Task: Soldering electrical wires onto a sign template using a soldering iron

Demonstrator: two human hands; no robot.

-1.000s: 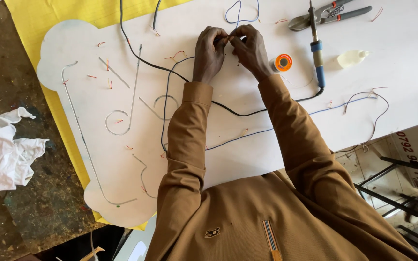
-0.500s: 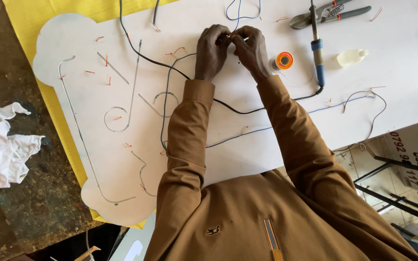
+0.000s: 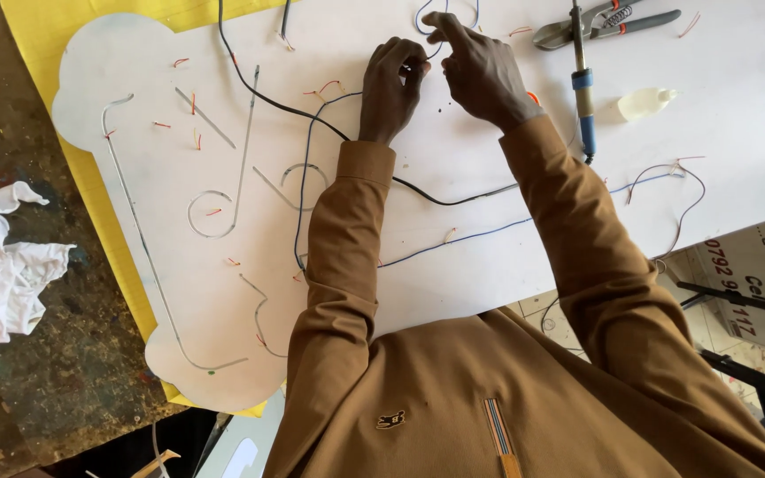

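Your left hand (image 3: 391, 88) pinches a thin wire (image 3: 440, 31) near the top of the white board (image 3: 489, 257); your right hand (image 3: 480, 71) is loosely open, touching it. Many little wires already sit in the board. The soldering iron (image 3: 582, 88) lies unused.

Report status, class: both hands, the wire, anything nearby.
Left hand pinching thin wire on white board. Right hand beside it, forefinger out. Soldering iron and pliers lie right of the hands.
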